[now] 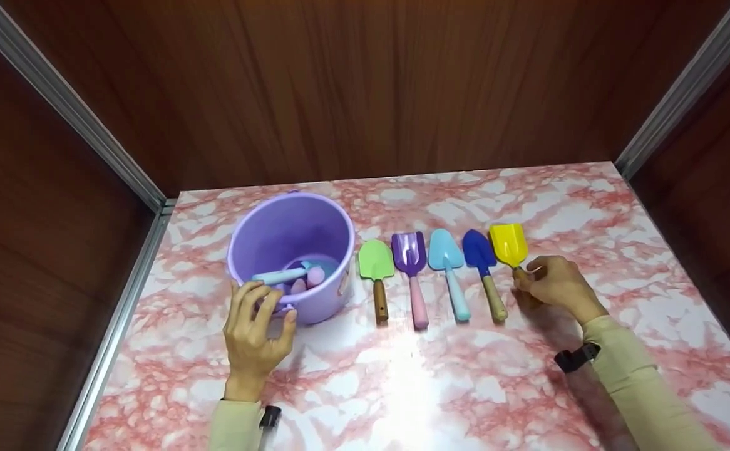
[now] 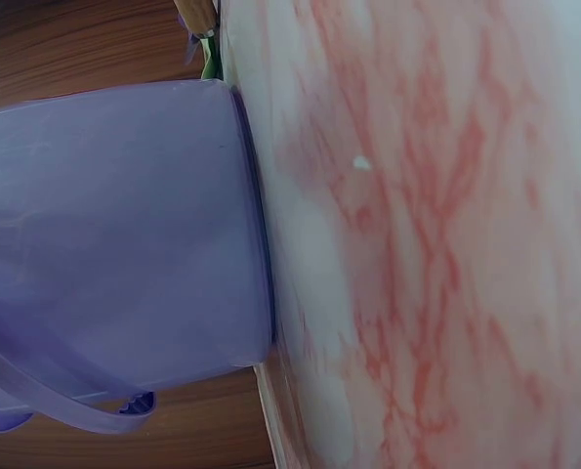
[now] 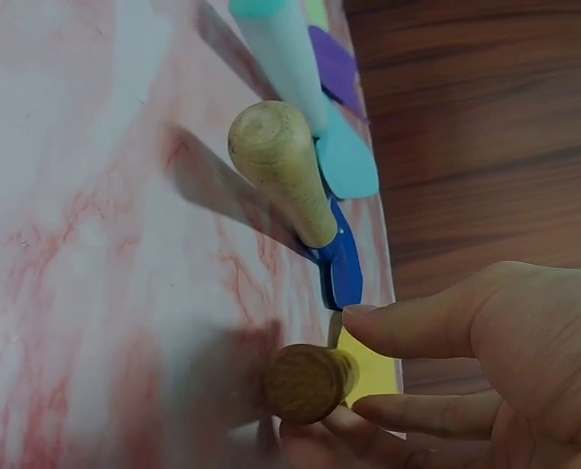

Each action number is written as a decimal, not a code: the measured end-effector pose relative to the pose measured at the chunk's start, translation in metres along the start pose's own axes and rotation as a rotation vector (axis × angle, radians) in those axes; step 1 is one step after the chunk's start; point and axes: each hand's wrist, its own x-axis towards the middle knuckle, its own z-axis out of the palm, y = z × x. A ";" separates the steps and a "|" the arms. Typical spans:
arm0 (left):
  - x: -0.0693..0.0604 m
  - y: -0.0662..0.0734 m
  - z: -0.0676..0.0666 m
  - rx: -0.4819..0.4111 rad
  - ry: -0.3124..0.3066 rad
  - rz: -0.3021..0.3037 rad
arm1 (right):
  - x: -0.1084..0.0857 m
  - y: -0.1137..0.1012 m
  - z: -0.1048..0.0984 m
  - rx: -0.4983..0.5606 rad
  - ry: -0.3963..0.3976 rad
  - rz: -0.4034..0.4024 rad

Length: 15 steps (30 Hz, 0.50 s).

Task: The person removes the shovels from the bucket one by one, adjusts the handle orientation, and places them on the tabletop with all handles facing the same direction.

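"What materials are out there?"

"The surface is marbled in red and white, backed at twelve o'clock by a dark wood-grain panel. Toward ten o'clock stands the purple bucket, smooth, with a round, wide mouth. A light-blue handle and rounded pink pieces lie inside."

"And the tools?"

"A row runs from the bucket toward three o'clock, blades pointing roughly to twelve: a green trowel with a brown wooden handle, a glossy purple trowel with a pink one, a light-blue trowel and a pointed dark-blue trowel on pale, round-ended wood."

"The last one?"

"The yellow trowel sits at two o'clock on the surface, its blade broad and squared, its handle brown grained wood."

"What are the hands doing?"

"The left grip holds the bucket's rim at seven o'clock, fingers bent over it. The right grip has thumb and fingers about the yellow trowel's handle; whether they clasp it, I can't tell."
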 end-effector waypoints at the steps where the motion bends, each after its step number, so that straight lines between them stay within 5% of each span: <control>1: 0.000 0.000 0.000 0.000 -0.001 0.001 | 0.000 -0.001 -0.001 -0.006 0.001 0.005; 8: -0.001 0.000 0.001 0.013 -0.012 -0.001 | 0.003 -0.017 -0.006 -0.071 0.029 0.047; 15: -0.001 -0.001 0.001 0.017 -0.021 -0.006 | 0.012 -0.057 -0.008 -0.062 -0.007 0.025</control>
